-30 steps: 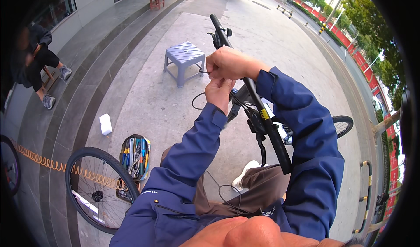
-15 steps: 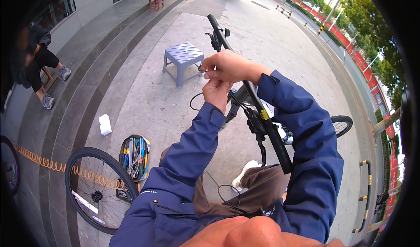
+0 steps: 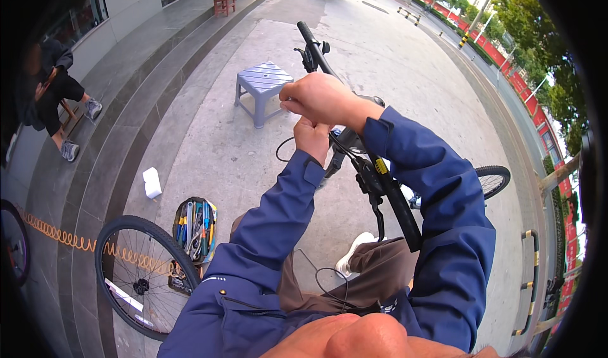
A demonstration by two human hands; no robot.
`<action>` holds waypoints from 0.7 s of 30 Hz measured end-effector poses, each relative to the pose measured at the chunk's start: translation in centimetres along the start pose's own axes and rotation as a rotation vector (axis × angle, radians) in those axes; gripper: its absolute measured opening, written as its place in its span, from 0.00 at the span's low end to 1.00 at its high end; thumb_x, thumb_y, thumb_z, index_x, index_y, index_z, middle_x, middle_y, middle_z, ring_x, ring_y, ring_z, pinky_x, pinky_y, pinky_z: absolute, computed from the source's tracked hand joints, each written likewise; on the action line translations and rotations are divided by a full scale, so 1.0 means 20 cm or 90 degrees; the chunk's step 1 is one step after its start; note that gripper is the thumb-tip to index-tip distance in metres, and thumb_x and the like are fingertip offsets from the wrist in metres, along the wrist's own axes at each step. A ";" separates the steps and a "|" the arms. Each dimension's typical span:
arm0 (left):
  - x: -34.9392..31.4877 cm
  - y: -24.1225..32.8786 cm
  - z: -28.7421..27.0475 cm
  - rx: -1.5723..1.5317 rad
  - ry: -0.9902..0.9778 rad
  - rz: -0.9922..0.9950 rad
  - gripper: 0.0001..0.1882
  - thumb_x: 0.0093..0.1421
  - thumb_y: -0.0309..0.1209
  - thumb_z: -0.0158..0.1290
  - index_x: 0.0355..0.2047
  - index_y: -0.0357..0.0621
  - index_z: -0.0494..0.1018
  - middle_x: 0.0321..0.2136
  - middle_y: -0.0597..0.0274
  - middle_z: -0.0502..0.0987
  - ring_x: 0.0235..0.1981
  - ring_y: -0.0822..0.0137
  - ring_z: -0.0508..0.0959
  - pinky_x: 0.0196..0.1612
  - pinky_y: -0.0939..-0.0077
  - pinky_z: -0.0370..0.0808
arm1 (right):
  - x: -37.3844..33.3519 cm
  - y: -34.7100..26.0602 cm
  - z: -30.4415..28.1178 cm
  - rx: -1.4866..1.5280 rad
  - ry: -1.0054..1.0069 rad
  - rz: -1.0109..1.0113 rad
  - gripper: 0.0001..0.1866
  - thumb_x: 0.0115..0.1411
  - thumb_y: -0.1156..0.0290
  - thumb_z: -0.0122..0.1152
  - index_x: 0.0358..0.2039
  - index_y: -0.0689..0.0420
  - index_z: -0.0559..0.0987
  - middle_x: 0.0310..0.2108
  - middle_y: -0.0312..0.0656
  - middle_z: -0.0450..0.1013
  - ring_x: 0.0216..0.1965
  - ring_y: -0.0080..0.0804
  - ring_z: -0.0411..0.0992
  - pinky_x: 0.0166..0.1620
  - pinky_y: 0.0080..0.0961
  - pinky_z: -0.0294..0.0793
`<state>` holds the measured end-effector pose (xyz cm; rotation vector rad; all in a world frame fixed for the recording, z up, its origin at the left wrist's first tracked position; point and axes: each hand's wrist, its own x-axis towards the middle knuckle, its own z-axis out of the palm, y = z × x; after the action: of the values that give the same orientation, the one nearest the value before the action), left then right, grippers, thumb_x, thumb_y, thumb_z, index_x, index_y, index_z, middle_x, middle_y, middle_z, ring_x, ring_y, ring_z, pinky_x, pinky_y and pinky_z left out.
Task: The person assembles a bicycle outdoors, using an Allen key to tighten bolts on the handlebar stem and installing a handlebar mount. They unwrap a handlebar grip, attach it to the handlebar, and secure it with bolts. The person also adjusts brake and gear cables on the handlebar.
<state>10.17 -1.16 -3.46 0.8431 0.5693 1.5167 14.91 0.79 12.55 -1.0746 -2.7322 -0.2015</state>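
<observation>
Over the bicycle handlebar point(image 3: 400, 209), my right hand point(image 3: 324, 99) is closed, thumb and fingertips pinched together. Just below it, my left hand point(image 3: 311, 137) is closed as well, its fingertips partly covered by the right hand. Whatever either pinch holds is hidden. A thin black cable point(image 3: 279, 149) loops out beside my left hand and passes behind it. The bar runs under my right wrist, with a brake lever point(image 3: 379, 215) at its near end and another brake lever point(image 3: 304, 58) at its far end.
A grey-blue plastic stool point(image 3: 263, 82) stands beyond my hands. To the left are a loose wheel point(image 3: 104, 256), a tool bag point(image 3: 206, 228), a coiled orange hose point(image 3: 54, 231) and a white block point(image 3: 151, 182). A person point(image 3: 54, 95) sits by the steps.
My right hand has shifted slightly left and up, away from the left hand's fingertips. The small dark piece at its fingertips no longer shows. My left hand stays nearly in place.
</observation>
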 end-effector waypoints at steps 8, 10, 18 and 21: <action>0.03 -0.03 0.02 -0.086 0.027 0.034 0.10 0.74 0.24 0.59 0.53 0.34 0.79 0.47 0.58 0.85 0.46 0.68 0.86 0.53 0.74 0.83 | -0.05 -0.13 0.13 -0.250 0.034 -0.047 0.12 0.65 0.67 0.65 0.47 0.55 0.82 0.33 0.43 0.81 0.38 0.43 0.85 0.37 0.40 0.83; 0.01 0.00 0.03 -0.337 0.037 -0.021 0.10 0.74 0.24 0.59 0.53 0.35 0.79 0.47 0.58 0.85 0.46 0.67 0.86 0.53 0.73 0.84 | -0.04 -0.07 0.03 -0.021 -0.069 -0.056 0.15 0.67 0.68 0.66 0.53 0.56 0.83 0.38 0.45 0.83 0.40 0.46 0.84 0.42 0.40 0.83; -0.02 0.04 0.04 0.118 0.024 0.015 0.11 0.68 0.17 0.57 0.50 0.32 0.81 0.49 0.58 0.85 0.42 0.75 0.83 0.42 0.78 0.77 | 0.04 -0.15 -0.07 -0.154 -0.037 0.120 0.10 0.65 0.65 0.66 0.44 0.53 0.86 0.26 0.44 0.83 0.33 0.49 0.84 0.38 0.43 0.82; -0.04 0.04 0.06 0.065 0.055 0.149 0.06 0.69 0.21 0.59 0.43 0.31 0.83 0.41 0.57 0.88 0.42 0.71 0.85 0.47 0.75 0.81 | 0.04 -0.18 -0.04 -0.156 -0.003 0.184 0.11 0.64 0.64 0.66 0.43 0.56 0.85 0.27 0.46 0.82 0.34 0.50 0.84 0.38 0.42 0.82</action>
<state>10.54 -2.17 -2.30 0.9527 0.6333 1.7557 12.01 -1.41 13.23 -1.5189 -2.5624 -0.4970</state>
